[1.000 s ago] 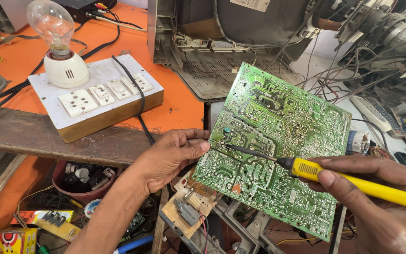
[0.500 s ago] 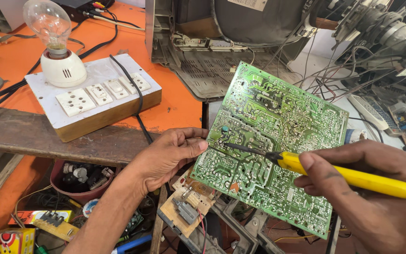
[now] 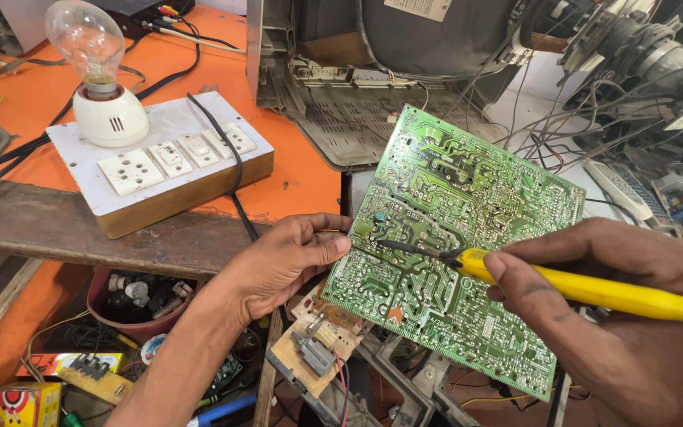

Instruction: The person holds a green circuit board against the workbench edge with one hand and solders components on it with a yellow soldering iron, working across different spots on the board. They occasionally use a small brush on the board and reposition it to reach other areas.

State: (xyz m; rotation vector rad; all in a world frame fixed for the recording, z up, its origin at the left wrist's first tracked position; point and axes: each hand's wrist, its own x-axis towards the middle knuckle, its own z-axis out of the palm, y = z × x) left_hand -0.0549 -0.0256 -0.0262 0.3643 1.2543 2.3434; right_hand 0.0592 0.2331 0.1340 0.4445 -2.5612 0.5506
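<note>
A green circuit board (image 3: 468, 198) is tilted up with its solder side toward me. My left hand (image 3: 286, 261) grips its left edge, thumb on the face. My right hand (image 3: 618, 316) holds a yellow soldering iron (image 3: 586, 289) like a pen. The iron's dark tip rests on the board's left-middle area, close to my left thumb.
A wooden switchboard (image 3: 160, 170) with sockets and a clear bulb (image 3: 88, 39) sits on the orange table (image 3: 294, 178) at left. An opened television chassis (image 3: 373, 79) stands behind the board. Tangled wires (image 3: 634, 119) lie at right. A bowl of parts (image 3: 140, 300) and small boxes sit below.
My right hand has slid a little to the left along the iron, and the tip has shifted slightly over the board. My left hand keeps its grip.
</note>
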